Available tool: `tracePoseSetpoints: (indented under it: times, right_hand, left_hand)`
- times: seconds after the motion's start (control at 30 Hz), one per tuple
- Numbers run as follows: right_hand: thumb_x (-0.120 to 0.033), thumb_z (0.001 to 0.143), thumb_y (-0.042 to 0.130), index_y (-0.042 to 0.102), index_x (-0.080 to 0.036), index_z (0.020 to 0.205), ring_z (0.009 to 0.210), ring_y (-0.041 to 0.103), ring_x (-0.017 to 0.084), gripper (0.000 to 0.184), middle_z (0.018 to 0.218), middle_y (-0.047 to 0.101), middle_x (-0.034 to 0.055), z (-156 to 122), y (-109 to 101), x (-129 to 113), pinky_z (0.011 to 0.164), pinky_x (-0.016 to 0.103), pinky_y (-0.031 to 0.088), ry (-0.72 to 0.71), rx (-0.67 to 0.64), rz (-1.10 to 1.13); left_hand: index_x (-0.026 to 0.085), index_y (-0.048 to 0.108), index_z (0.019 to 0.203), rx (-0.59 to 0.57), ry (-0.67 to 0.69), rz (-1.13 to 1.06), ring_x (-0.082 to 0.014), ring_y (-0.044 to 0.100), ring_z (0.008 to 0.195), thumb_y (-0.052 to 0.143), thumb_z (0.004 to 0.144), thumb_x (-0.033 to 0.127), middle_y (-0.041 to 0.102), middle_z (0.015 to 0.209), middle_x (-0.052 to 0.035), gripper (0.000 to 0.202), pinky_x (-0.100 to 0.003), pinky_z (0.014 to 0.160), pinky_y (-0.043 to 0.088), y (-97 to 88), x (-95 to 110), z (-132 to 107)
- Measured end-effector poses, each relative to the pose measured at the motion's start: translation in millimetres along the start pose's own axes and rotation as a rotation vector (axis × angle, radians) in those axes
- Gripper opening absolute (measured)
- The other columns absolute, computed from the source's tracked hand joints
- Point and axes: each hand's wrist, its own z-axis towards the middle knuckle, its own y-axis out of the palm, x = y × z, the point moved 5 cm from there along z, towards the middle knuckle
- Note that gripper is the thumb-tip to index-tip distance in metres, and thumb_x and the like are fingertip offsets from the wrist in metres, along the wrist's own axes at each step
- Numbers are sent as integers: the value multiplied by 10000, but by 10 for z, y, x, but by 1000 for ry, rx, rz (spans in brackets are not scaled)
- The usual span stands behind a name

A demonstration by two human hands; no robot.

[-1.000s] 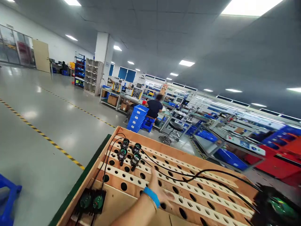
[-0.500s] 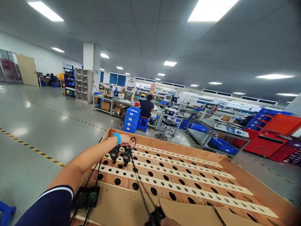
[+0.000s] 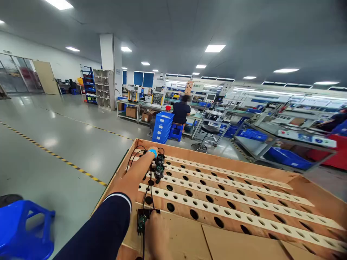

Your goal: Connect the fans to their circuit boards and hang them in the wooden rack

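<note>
My left hand, with a blue wristband, reaches to the far left corner of a wooden crate. Its fingers are hidden beyond the wrist. Just beside it, dark cylindrical devices with black cables sit on the perforated strips. My right hand, blurred, is at the crate's near left, fingers closed on a black block at the cable ends. Beside it on the cardboard is another black block with a green round face. Cables run from the blocks toward the devices.
Pale strips with rows of holes cross the crate. A blue stool stands at the lower left. Beyond the crate are stacked blue bins, a seated person, a black round stool and a metal cart.
My right hand has carried its black block leftward, next to the other one on the cardboard. My left hand has moved farther toward the back wall. The view has turned left and down.
</note>
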Motion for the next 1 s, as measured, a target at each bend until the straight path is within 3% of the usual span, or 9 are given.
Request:
tracePoseSetpoints:
  times: [0.2, 0.33, 0.43, 0.5, 0.6, 0.67, 0.77, 0.9, 1.0]
  right_hand:
    - [-247, 985, 384, 665, -136, 984, 916, 686, 313, 302, 954, 716, 139, -80, 177, -307, 777, 424, 558, -69, -107, 80]
    - [-249, 983, 372, 654, -211, 1040, 891, 692, 276, 291, 970, 720, 88, -170, 180, -103, 731, 345, 536, -139, -80, 138]
    - [-286, 991, 318, 618, -241, 1174, 848, 694, 243, 354, 1037, 707, 89, -167, 272, 281, 692, 307, 518, -147, 53, 215]
    - [-283, 978, 331, 603, -209, 1216, 871, 690, 230, 370, 1061, 699, 110, -150, 398, 470, 719, 290, 519, -155, 72, 293]
    - [-254, 955, 344, 614, -161, 1202, 957, 671, 234, 378, 1122, 673, 145, -169, 536, 483, 811, 288, 516, -211, 47, 399]
    - [-217, 950, 291, 596, -135, 1233, 984, 660, 245, 424, 1191, 639, 171, -213, 537, 407, 848, 319, 513, -218, 37, 434]
    - [-209, 945, 266, 546, -133, 1304, 1033, 640, 256, 462, 1227, 620, 168, -318, 419, 364, 893, 360, 503, -271, 36, 502]
    - [-286, 970, 268, 568, -166, 1258, 1049, 615, 245, 432, 1155, 640, 127, -685, 146, 743, 904, 368, 488, -245, 266, 646]
    - [-268, 964, 310, 640, -212, 1102, 960, 625, 180, 362, 1011, 670, 68, -1264, 37, 1133, 861, 289, 488, -148, 514, 785]
  left_hand:
    - [147, 593, 1190, -68, -19, 338, -218, 589, 1079, 593, 915, 402, 597, 1223, -100, 375, -449, 955, 504, 165, -243, 52]
    - [54, 624, 1143, -80, 23, 553, -306, 536, 1194, 581, 881, 172, 600, 1233, -197, 291, -515, 1028, 416, 58, -235, -85]
    - [40, 673, 1040, -218, 120, 637, -339, 633, 1009, 586, 834, 146, 662, 1078, -227, 247, -475, 874, 492, 163, -229, -683]
    - [87, 680, 1025, -394, 222, 620, -330, 661, 906, 568, 882, 352, 684, 1003, -201, 322, -434, 766, 520, 396, -226, -1252]
    - [80, 596, 1209, -521, 354, 520, -356, 641, 981, 680, 783, 538, 658, 1122, -200, 631, -441, 789, 527, 752, -183, -1967]
    - [51, 528, 1300, -538, 364, 499, -375, 614, 1040, 721, 744, 555, 628, 1183, -218, 775, -466, 845, 514, 895, -173, -2190]
    - [36, 539, 1290, -545, 308, 524, -393, 583, 1088, 728, 754, 524, 620, 1191, -237, 749, -496, 908, 479, 904, -160, -2199]
    - [54, 545, 1311, -551, 269, 580, -392, 556, 1171, 705, 806, 393, 598, 1277, -236, 628, -518, 1007, 430, 767, 185, -2160]
    - [141, 588, 1301, -522, 325, 553, -367, 495, 1289, 679, 807, 302, 560, 1381, -187, 527, -520, 1110, 347, 874, 622, -2343]
